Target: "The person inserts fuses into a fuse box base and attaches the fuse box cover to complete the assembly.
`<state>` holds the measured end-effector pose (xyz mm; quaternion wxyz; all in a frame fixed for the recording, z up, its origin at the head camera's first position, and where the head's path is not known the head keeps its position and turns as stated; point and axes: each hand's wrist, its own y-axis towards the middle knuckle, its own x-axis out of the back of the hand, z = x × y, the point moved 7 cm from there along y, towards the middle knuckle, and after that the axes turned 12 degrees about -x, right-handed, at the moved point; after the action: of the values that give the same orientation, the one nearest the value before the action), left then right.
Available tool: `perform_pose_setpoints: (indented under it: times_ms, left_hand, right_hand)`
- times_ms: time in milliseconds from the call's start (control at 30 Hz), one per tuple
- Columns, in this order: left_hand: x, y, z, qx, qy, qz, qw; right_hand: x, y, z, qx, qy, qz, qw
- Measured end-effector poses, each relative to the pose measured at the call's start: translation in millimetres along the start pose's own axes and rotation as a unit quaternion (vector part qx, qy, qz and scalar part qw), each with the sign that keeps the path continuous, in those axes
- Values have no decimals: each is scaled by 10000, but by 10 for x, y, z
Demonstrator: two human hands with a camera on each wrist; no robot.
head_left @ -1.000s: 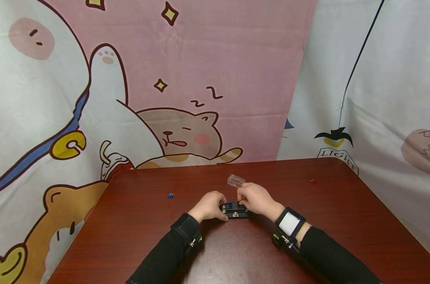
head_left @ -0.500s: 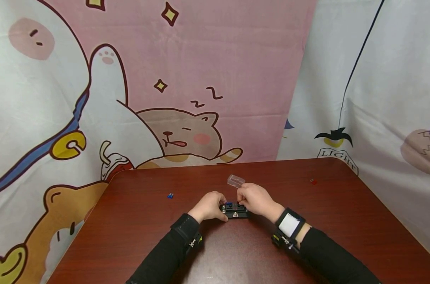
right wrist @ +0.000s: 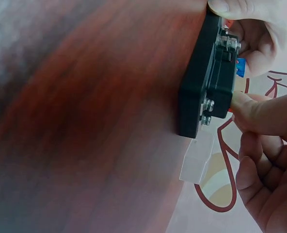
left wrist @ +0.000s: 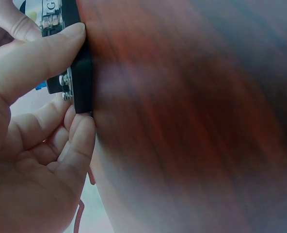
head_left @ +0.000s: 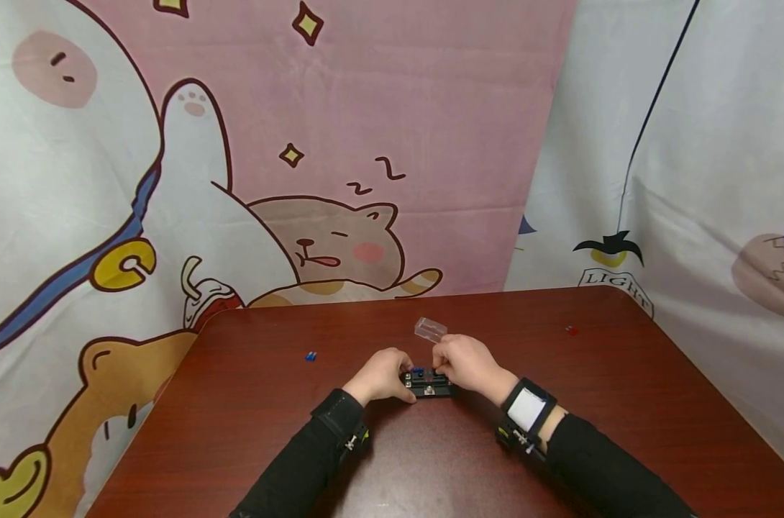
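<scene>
A black fuse block [head_left: 429,392] with metal screw terminals lies on the table in the head view. My left hand [head_left: 380,375] grips its left end, thumb along the near side and fingers behind. A blue blade fuse [right wrist: 241,67] stands up from the block in the right wrist view. At the block's other end my right hand [head_left: 467,361] pinches a small red blade fuse [right wrist: 230,110] between thumb and index finger, close against the top. Most of that fuse is hidden by the fingertips. Another bit of red [right wrist: 229,23] shows near the left fingers.
A clear plastic cover [head_left: 430,329] lies just behind the block. Small blue fuses [head_left: 311,356] lie to the left on the brown table [head_left: 249,432], and small red fuses [head_left: 571,330] at the far right. A printed cloth [head_left: 470,144] hangs behind the table.
</scene>
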<state>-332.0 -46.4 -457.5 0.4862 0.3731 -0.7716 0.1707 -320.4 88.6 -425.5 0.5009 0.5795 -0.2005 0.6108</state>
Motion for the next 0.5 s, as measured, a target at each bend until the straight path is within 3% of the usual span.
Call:
perform_pose_setpoints:
  times_ms: [500]
  left_hand:
    - [7, 5, 4, -33, 10, -30, 10000]
  right_hand:
    - [-38, 14, -63, -290, 371, 243, 9986]
